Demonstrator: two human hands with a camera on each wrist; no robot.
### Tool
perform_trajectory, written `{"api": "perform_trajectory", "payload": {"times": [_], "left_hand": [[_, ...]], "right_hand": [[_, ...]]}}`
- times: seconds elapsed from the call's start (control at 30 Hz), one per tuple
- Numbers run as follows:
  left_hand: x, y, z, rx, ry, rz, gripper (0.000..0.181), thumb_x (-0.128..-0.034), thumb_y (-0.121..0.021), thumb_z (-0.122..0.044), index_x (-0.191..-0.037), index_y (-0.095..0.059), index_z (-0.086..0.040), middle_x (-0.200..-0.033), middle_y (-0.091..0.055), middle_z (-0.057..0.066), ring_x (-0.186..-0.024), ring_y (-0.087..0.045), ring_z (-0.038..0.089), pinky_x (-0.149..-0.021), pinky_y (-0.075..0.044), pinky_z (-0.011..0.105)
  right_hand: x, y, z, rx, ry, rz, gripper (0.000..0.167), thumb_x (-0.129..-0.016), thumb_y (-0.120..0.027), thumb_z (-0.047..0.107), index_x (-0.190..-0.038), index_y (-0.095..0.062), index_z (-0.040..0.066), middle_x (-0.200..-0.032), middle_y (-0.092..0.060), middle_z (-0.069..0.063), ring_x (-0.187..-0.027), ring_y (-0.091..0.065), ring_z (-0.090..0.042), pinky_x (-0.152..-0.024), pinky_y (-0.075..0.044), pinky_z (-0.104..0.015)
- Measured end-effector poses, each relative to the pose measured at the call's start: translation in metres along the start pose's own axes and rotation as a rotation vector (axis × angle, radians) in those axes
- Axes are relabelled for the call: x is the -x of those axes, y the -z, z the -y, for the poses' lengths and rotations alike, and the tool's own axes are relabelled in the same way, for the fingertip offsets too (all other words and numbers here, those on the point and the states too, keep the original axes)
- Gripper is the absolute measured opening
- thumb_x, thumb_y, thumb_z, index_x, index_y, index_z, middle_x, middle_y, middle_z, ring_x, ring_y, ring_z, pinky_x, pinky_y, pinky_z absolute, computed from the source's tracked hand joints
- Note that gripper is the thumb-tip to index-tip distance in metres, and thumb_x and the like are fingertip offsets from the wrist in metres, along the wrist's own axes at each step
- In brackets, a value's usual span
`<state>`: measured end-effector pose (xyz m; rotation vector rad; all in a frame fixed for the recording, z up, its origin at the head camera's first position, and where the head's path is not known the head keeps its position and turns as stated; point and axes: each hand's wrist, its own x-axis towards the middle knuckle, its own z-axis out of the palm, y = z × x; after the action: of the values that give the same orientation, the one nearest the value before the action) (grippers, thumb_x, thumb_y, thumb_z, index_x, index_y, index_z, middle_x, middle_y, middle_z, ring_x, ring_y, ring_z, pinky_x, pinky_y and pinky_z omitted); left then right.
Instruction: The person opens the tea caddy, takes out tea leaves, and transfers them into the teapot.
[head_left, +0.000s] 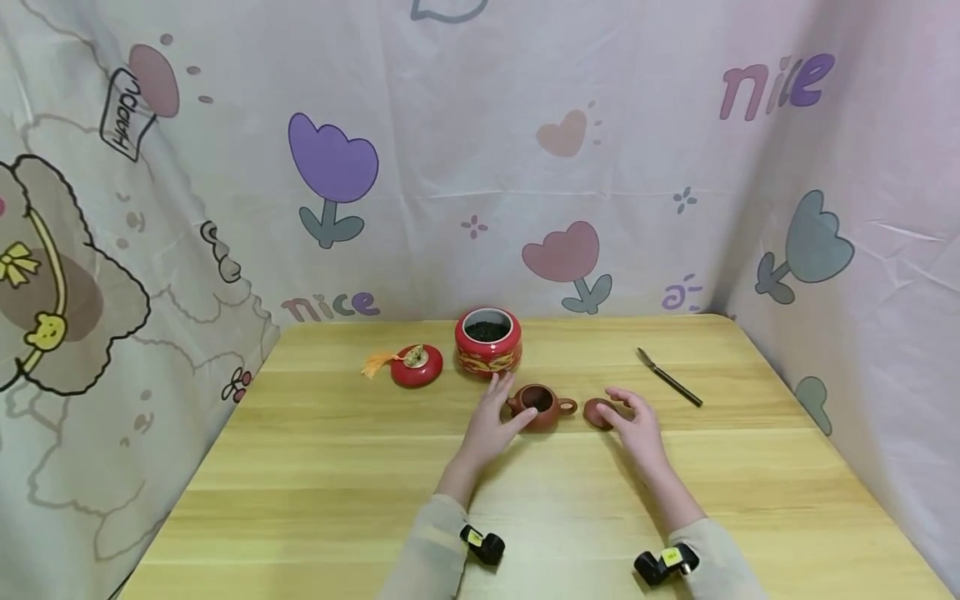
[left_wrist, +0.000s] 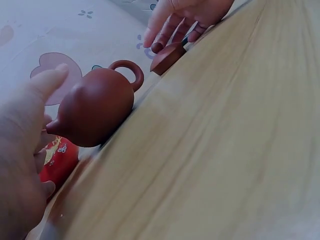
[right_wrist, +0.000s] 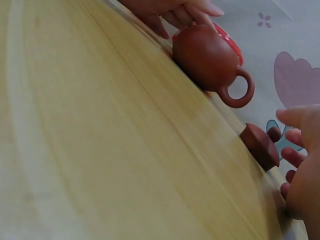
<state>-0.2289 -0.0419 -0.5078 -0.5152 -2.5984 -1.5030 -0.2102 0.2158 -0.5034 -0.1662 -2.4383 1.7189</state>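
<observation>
A brown clay teapot stands lidless on the table, its spout to the left and its handle to the right. My left hand is beside the spout, thumb and fingers spread around that side; whether it touches the pot is unclear. To the right of the handle lies the teapot lid, knob up. Around the lid, my right hand has its fingers loosely spread; in the right wrist view they look apart from the knob. Behind the left hand is a red jar with dark tea leaves inside.
The red jar lid, with an orange tassel, lies left of the jar. At the right lies a slim tool with a dark handle and pointed metal end. A printed curtain hangs behind the wooden table.
</observation>
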Motion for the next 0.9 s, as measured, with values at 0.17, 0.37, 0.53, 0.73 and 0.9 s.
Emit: {"api": "perform_trajectory", "payload": {"times": [0.17,0.37,0.53,0.73,0.9], "left_hand": [[0.000,0.002,-0.001,-0.078,-0.044,0.036,0.076,-0.0893,-0.065,-0.048,-0.147,-0.042,-0.004,-0.157,-0.036,0.011,-0.151,-0.018,0.032,-0.118,-0.021,0.061],[0.002,0.002,-0.005,-0.209,-0.089,0.040,0.071,-0.0906,-0.062,-0.050,-0.145,-0.046,-0.007,-0.155,-0.039,0.011,-0.150,-0.021,0.033,-0.118,-0.023,0.058],[0.003,0.004,-0.007,-0.303,-0.111,0.040,0.070,-0.0915,-0.058,-0.054,-0.145,-0.047,-0.010,-0.154,-0.041,0.011,-0.151,-0.021,0.030,-0.120,-0.023,0.054],[0.002,0.005,-0.007,-0.357,-0.125,0.047,0.071,-0.0921,-0.055,-0.056,-0.144,-0.048,-0.009,-0.153,-0.043,0.012,-0.151,-0.021,0.031,-0.119,-0.023,0.054],[0.001,0.007,-0.011,-0.374,-0.110,0.073,0.071,-0.0929,-0.054,-0.056,-0.145,-0.047,-0.009,-0.154,-0.041,0.012,-0.151,-0.021,0.031,-0.120,-0.022,0.054]], "right_hand": [[0.000,-0.002,0.000,0.097,0.051,-0.043,0.034,-0.089,-0.071,0.012,-0.119,-0.065,-0.003,-0.128,-0.057,-0.021,-0.121,-0.052,-0.033,-0.101,-0.045,-0.038],[0.001,-0.001,0.000,0.142,0.101,-0.058,0.026,-0.087,-0.071,0.004,-0.111,-0.068,-0.005,-0.120,-0.061,-0.023,-0.116,-0.058,-0.035,-0.097,-0.053,-0.036],[0.000,-0.001,-0.003,0.192,0.125,-0.067,0.025,-0.086,-0.071,0.005,-0.110,-0.069,-0.005,-0.121,-0.062,-0.024,-0.121,-0.049,-0.035,-0.101,-0.049,-0.046],[0.001,-0.004,-0.006,0.217,0.195,-0.131,0.022,-0.083,-0.074,0.004,-0.103,-0.071,-0.004,-0.114,-0.067,-0.024,-0.114,-0.048,-0.036,-0.096,-0.037,-0.043],[0.000,-0.005,-0.005,0.234,0.226,-0.178,0.022,-0.081,-0.076,0.005,-0.102,-0.071,-0.003,-0.113,-0.068,-0.024,-0.112,-0.051,-0.039,-0.095,-0.035,-0.043]]}}
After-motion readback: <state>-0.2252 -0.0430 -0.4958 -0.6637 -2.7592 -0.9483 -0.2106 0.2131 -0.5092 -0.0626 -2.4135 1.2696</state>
